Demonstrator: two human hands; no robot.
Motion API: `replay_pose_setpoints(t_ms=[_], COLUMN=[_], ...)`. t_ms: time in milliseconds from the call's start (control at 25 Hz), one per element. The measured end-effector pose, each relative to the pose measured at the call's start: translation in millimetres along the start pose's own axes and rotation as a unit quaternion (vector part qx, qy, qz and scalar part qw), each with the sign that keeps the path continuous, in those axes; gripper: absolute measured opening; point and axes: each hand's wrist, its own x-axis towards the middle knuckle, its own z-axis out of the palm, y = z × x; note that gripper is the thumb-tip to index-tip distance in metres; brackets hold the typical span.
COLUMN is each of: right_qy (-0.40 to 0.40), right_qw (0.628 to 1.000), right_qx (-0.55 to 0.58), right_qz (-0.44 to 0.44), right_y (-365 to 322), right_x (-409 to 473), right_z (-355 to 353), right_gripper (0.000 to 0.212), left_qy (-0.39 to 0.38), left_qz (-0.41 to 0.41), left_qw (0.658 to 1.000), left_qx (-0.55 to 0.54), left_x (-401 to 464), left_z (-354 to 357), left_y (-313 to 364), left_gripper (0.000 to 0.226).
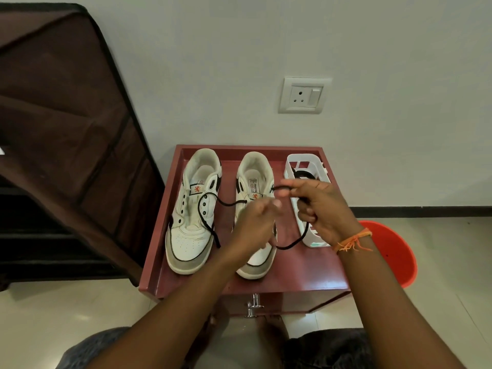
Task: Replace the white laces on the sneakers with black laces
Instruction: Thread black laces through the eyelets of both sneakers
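Against a pale wall, a red table holds two white sneakers, no white laces visible. Right hand curls round a black lace; left hand pinches it above the right-side shoe. Another black lace trails across the left-side shoe.

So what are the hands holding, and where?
Both hold one black lace. The right hand pinches it near one end; the left hand grips farther along, though blur hides exactly where.

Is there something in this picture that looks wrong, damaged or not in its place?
Nothing looks damaged or spilled. The only untidy thing is the black lace lying loose across the left white sneaker, not threaded through its eyelets; that fits a half-finished lacing job.
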Motion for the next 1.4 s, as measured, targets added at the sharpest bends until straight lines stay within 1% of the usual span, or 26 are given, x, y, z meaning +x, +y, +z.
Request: replay_pose_setpoints(t_ms=[40, 80, 160, 200, 280, 320, 360, 400, 440, 520, 560, 600, 640, 680, 720, 760, 800, 880, 960, 1000, 1080, 1160, 1240, 1280, 1320, 1400], right_qy=[-0.016, -0.027, -0.037, -0.038, -0.044, -0.049, -0.054, -0.057, -0.06, -0.057, -0.034, 0.005, 0.049, 0.096, 0.134, 0.154, 0.152, 0.112, 0.08, 0.075, 0.078, 0.097, 0.126, 0.139, 0.151, 0.171], right_qw=[1.0, 0.999, 0.995, 0.992, 0.985, 0.982, 0.979, 0.979, 0.979, 0.973, 0.967, 0.962, 0.955, 0.942, 0.927, 0.914, 0.912, 0.926, 0.917, 0.91, 0.907, 0.897, 0.859, 0.841, 0.825, 0.794], right_qx=[-0.02, -0.039, -0.085, -0.113, -0.164, -0.182, -0.192, -0.191, -0.185, -0.192, -0.207, -0.223, -0.237, -0.257, -0.278, -0.294, -0.295, -0.28, -0.315, -0.333, -0.333, -0.336, -0.38, -0.402, -0.421, -0.462], right_qz=[0.001, -0.004, -0.021, -0.029, -0.035, -0.032, -0.031, -0.036, -0.054, -0.116, -0.143, -0.16, -0.173, -0.192, -0.214, -0.233, -0.24, -0.227, -0.23, -0.236, -0.245, -0.27, -0.318, -0.334, -0.345, -0.355], right_y=[3.1, 6.0, 10.4, 11.6, 11.9, 12.2, 12.9, 14.1, 17.0, 23.4, 26.8, 30.1, 33.0, 35.7, 37.6, 38.0, 37.7, 37.6, 41.3, 45.1, 49.9, 54.0, 58.7, 60.6, 63.3, 66.3], right_x=[-1.7, -3.8, -6.1, -6.4, -5.7, -5.3, -5.3, -6.0, -5.4, -3.8, -1.8, 1.4, 4.9, 9.0, 12.1, 14.0, 14.4, 11.5, 11.8, 13.8, 16.7, 19.9, 24.2, 26.1, 27.7, 31.1], right_z=[2.8, 5.7, 10.8, 12.0, 10.3, 8.8, 8.4, 9.5, 12.1, 20.3, 23.1, 23.2, 20.8, 15.9, 11.2, 7.8, 6.7, 11.8, 17.7, 19.0, 19.8, 22.2, 27.8, 31.0, 33.2, 36.7], right_gripper=[0.026, 0.023, 0.014, 0.009, 0.015, 0.018, 0.02, 0.022, 0.023, 0.017, 0.012, 0.011, 0.015, 0.019, 0.02, 0.018, 0.016, 0.027, 0.03, 0.027, 0.018, 0.012, 0.009, 0.008, 0.007, 0.008], left_qy=[0.039, 0.052, 0.069, 0.085, 0.116, 0.123, 0.125, 0.122, 0.113, 0.09, 0.086, 0.096, 0.125, 0.173, 0.229, 0.272, 0.295, 0.308, 0.31, 0.313, 0.314, 0.296, 0.265, 0.25, 0.239, 0.222], left_qz=[-0.011, -0.008, 0.003, -0.007, -0.042, -0.053, -0.053, -0.04, -0.026, -0.011, -0.005, 0.002, 0.009, 0.014, 0.017, 0.02, 0.024, 0.033, 0.026, 0.023, 0.016, -0.011, -0.051, -0.069, -0.081, -0.092], left_qw=[0.998, 0.994, 0.988, 0.984, 0.971, 0.968, 0.974, 0.984, 0.991, 0.996, 0.996, 0.995, 0.991, 0.979, 0.961, 0.944, 0.933, 0.92, 0.919, 0.922, 0.93, 0.948, 0.962, 0.958, 0.952, 0.948], left_qx=[-0.057, -0.095, -0.137, -0.159, -0.205, -0.211, -0.18, -0.124, -0.071, -0.023, -0.009, 0.013, 0.055, 0.105, 0.15, 0.184, 0.205, 0.239, 0.24, 0.227, 0.19, 0.114, -0.047, -0.123, -0.172, -0.208], left_x=[2.7, 4.2, 4.3, 5.2, 9.7, 11.8, 12.4, 12.3, 11.0, 8.4, 8.9, 10.4, 12.3, 14.8, 17.0, 20.3, 24.0, 31.3, 39.8, 43.4, 48.2, 49.9, 49.3, 48.3, 46.3, 42.3], left_z=[-6.2, -11.4, -17.7, -20.6, -27.1, -29.2, -29.9, -28.9, -26.4, -20.2, -18.1, -18.4, -20.7, -24.3, -28.2, -30.8, -32.1, -29.2, -24.4, -23.8, -26.4, -33.0, -40.3, -42.1, -42.4, -39.3], left_y=[3.6, 4.3, 3.5, 3.2, -0.2, -2.6, -4.2, -6.8, -8.4, -10.4, -11.6, -12.8, -15.3, -19.7, -24.3, -29.2, -33.8, -36.9, -35.0, -34.8, -34.0, -34.2, -35.1, -35.5, -36.0, -34.6], left_gripper=[0.024, 0.021, 0.016, 0.014, 0.015, 0.016, 0.016, 0.015, 0.014, 0.013, 0.012, 0.011, 0.01, 0.01, 0.014, 0.02, 0.027, 0.042, 0.044, 0.04, 0.027, 0.015, 0.015, 0.017, 0.016, 0.016])
